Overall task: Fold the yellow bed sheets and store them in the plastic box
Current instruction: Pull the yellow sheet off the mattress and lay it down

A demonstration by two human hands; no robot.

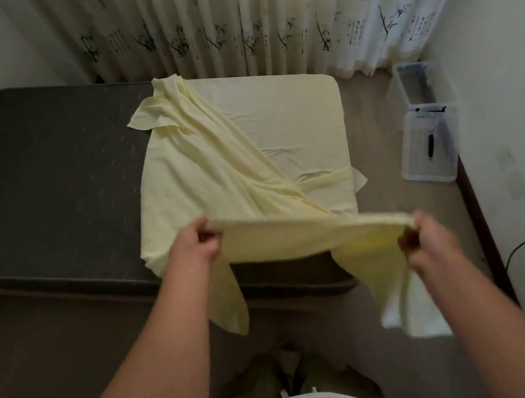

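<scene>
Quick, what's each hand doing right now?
Left hand: gripping one end of the sheet's edge.
Right hand: gripping the other end of that edge, though it is blurred.

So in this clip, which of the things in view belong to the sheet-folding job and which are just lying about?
Part of the job:
yellow sheet, gripped along its near edge by left hand and right hand
plastic box on the floor
box lid beside it

Lying about:
dark mattress
curtain
power cord
</scene>
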